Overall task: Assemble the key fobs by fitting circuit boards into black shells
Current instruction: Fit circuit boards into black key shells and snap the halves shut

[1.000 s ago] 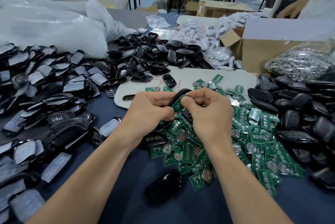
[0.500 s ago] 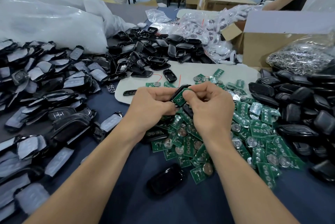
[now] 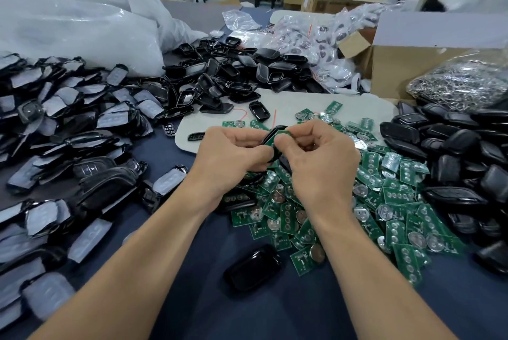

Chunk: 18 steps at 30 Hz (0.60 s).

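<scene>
My left hand [image 3: 231, 158] grips a black shell [image 3: 270, 136], held upright above the table's middle. My right hand [image 3: 321, 158] pinches a green circuit board [image 3: 283, 134] against the shell's open face; its fingertips cover most of the board. Below and to the right of my hands spreads a pile of green circuit boards [image 3: 384, 202] with round silver battery holders. A single glossy black shell [image 3: 253, 266] lies on the blue cloth near the front.
Heaps of black shells lie on the left [image 3: 68, 125], at the back [image 3: 233, 75] and on the right [image 3: 453, 152]. A white mat [image 3: 302, 103], a cardboard box [image 3: 398, 64], a bag of metal rings [image 3: 461, 81] and large plastic bags [image 3: 68, 26] stand behind.
Both hands lifted slightly away from me with the shell and board. The board has sunk further into the shell, and my right fingers now cover more of it.
</scene>
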Available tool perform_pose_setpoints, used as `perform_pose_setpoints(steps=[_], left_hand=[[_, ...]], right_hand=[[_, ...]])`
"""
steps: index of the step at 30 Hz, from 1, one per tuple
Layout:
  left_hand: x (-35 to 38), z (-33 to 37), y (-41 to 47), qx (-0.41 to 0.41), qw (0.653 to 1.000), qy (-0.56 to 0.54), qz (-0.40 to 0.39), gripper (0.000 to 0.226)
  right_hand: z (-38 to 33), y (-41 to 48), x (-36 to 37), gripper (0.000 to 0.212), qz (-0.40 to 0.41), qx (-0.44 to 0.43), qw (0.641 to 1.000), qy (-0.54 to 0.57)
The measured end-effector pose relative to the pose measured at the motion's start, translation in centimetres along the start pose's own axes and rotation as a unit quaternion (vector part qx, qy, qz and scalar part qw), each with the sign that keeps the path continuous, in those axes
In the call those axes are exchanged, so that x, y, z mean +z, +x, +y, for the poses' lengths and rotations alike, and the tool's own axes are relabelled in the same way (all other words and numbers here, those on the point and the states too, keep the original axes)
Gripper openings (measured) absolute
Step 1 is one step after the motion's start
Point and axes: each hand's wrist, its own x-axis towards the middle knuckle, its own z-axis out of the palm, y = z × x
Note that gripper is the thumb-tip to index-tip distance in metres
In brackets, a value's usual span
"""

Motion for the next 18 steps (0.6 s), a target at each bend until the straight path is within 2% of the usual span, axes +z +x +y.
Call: perform_pose_setpoints(steps=[5,7,8,11,14,18], left_hand=[[-0.1,0.2,-0.1,-0.006,1.000,-0.006,0.024,0.051],[-0.2,0.2,-0.1,-0.012,0.999,-0.010,0.030,0.047],[-0.3,0.2,0.0,-0.015,0.999,-0.012,0.034,0.045],[-0.4,0.0,0.1,-0.022,0.999,-0.020,0.037,0.038],[-0.3,-0.1,-0.1,0.000,1.000,0.012,0.009,0.035],[-0.1,-0.4,-0.2,0.005,0.998,0.064,-0.013,0.027]], right_hand=[[-0.4,-0.7,0.3,0.020,0.023,-0.082,0.995,-0.055],[-0.2,-0.7,0.4,0.032,0.033,-0.090,0.993,-0.065],[-0.2,-0.7,0.4,0.033,0.027,-0.081,0.994,-0.063],[-0.1,-0.7,0.6,0.016,-0.015,-0.037,0.998,-0.038],[0.3,-0.3,0.6,0.028,-0.051,-0.004,0.998,0.025],[0.6,-0.2,0.4,0.016,-0.076,0.019,0.995,0.054]])
